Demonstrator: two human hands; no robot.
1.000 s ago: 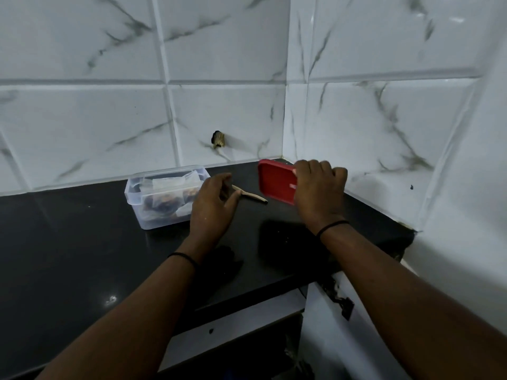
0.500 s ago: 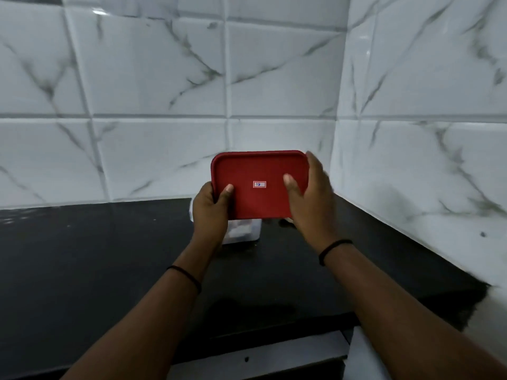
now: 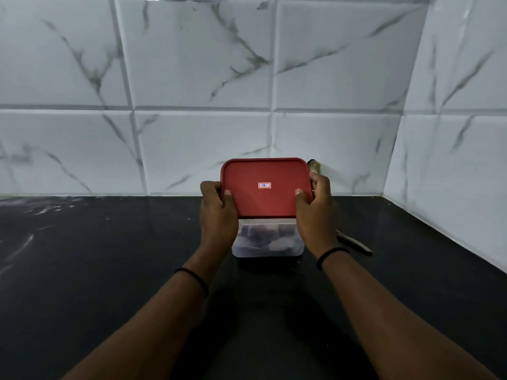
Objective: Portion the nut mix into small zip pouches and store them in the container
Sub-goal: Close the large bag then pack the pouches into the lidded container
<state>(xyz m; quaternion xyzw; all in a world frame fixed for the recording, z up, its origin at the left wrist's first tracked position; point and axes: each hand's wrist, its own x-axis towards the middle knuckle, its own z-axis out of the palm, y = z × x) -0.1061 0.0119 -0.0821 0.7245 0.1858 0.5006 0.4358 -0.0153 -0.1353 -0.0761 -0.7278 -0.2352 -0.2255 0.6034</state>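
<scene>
Container (image 3: 267,241) of clear plastic sits on the black table (image 3: 109,270) just below and between my two hands, with dark pouches showing dimly through its near wall. I hold the red lid (image 3: 264,187) tilted up above it. My left hand (image 3: 218,212) grips the lid's left edge, thumb curled onto its top face. My right hand (image 3: 315,212) grips the right edge the same way. A small white label (image 3: 264,185) sits at the lid's middle. A spoon (image 3: 355,242) lies on the table just right of my right wrist.
</scene>
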